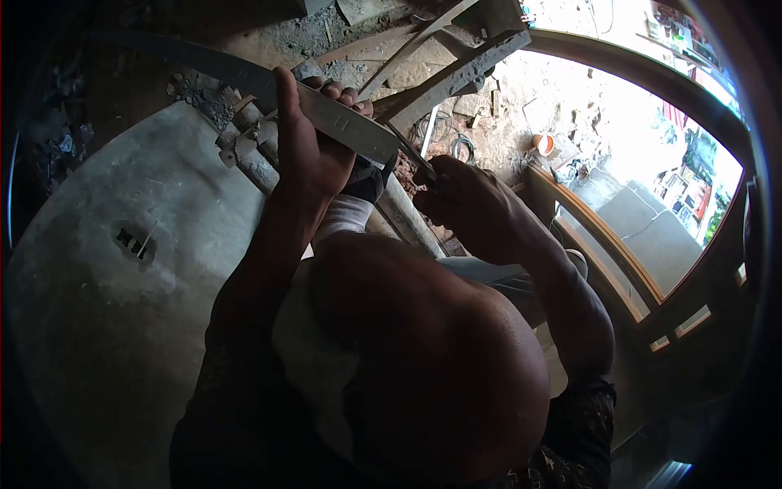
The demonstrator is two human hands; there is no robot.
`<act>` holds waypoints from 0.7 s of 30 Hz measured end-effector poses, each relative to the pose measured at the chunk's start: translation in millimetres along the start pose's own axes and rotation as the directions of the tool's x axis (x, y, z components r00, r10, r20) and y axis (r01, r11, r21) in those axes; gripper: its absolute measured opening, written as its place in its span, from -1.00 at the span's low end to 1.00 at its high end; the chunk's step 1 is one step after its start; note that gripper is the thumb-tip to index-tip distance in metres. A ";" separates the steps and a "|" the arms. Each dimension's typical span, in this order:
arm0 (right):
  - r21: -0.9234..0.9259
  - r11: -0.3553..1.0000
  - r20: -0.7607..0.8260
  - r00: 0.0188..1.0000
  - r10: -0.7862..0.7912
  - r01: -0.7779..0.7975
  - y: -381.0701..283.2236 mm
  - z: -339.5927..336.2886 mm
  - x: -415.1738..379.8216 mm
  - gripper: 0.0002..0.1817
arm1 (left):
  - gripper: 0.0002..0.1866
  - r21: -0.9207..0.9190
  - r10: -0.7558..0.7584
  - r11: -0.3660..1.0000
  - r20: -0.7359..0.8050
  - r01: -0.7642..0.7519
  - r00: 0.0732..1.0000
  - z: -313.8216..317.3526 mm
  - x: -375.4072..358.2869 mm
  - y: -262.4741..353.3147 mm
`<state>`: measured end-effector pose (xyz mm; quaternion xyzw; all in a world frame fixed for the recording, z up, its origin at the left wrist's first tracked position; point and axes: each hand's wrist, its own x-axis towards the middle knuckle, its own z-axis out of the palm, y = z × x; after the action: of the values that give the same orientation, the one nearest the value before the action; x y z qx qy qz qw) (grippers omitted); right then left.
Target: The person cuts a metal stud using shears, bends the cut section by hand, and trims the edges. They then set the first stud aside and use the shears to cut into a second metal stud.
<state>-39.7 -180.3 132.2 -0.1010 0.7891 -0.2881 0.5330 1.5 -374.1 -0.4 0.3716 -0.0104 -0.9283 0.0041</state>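
A long, flat grey strip [342,122] with small marks along its face slants from the upper left toward the middle. My left hand [314,159] is closed round it, thumb raised along the near side and fingertips curled over the far edge. Close to the strip's right end, my right hand [468,196] grips a thin dark tool [411,145]. The tool's tip lies right at that end; its handle is hidden in my fingers, so its kind cannot be made out. Below my hands are my bent bare knee [440,350] and a foot in a light sock [346,213].
A grey plastered wall [187,187] with a cut-out box [134,240] fills the left. Beams [456,77] and rubble lie ahead. To the right stands a wooden frame [603,236], with an orange bucket [543,144] beyond on bright ground.
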 end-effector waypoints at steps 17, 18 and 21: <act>-0.099 0.989 -0.048 0.993 -0.110 0.105 -12.1 -1.1 7.2 -0.80 | -0.53 0.005 -0.013 1.000 0.043 0.013 0.999 -4.2 2.0 -1.0; -0.100 0.989 -0.048 0.993 -0.111 0.106 -10.8 -0.6 7.6 -0.80 | -0.53 0.004 -0.013 1.000 0.044 0.012 0.999 -4.7 2.2 -1.1; -0.098 0.986 -0.064 0.988 -0.144 0.137 -2.0 3.2 8.3 -0.80 | -0.53 -0.007 -0.031 0.999 0.042 0.031 0.999 -5.0 2.8 -1.2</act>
<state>-40.6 -186.9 126.0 -0.1709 0.8109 -0.2913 0.4779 3.0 -373.0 -6.0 0.3520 -0.0012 -0.9360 -0.0092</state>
